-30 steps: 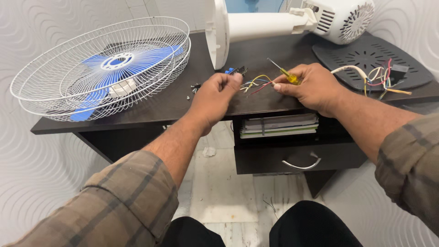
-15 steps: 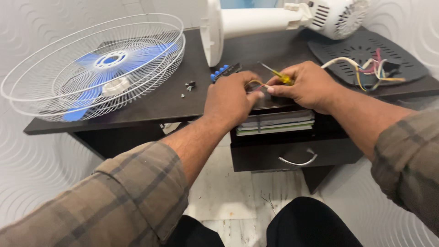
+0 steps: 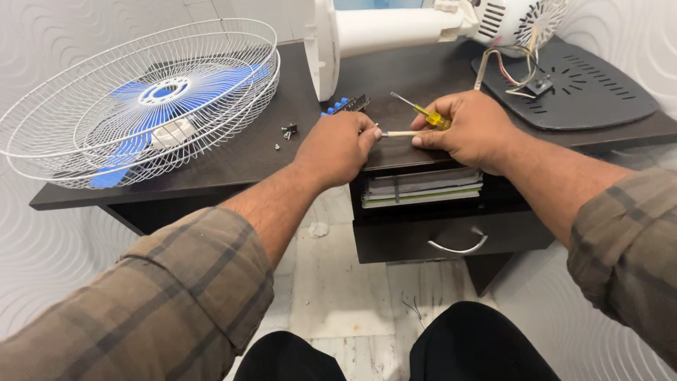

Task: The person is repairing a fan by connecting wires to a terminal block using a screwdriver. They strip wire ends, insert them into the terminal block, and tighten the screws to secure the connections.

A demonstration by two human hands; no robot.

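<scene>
My left hand (image 3: 338, 147) and my right hand (image 3: 471, 128) meet at the front edge of a dark desk (image 3: 233, 159). Between their fingertips stretches a thin pale wire (image 3: 397, 133), pinched at one end by each hand. A small screwdriver (image 3: 423, 110) with a yellow handle is also held in my right hand, its metal shaft pointing up and left. Blue-handled pliers (image 3: 343, 105) lie on the desk just behind my left hand.
A white wire fan guard with blue blades (image 3: 144, 99) lies at the desk's left. A white fan stand and motor (image 3: 451, 25) lie across the back, loose wires (image 3: 511, 70) trailing onto a black base plate (image 3: 585, 92). Small screws (image 3: 288, 130) sit near the pliers. Below are stacked books (image 3: 422, 188) and a drawer (image 3: 451, 240).
Both hands have drawn toward the desk's front edge. The bundle of coloured wires near my right hand is gone from it; a single pale wire is now stretched between the hands.
</scene>
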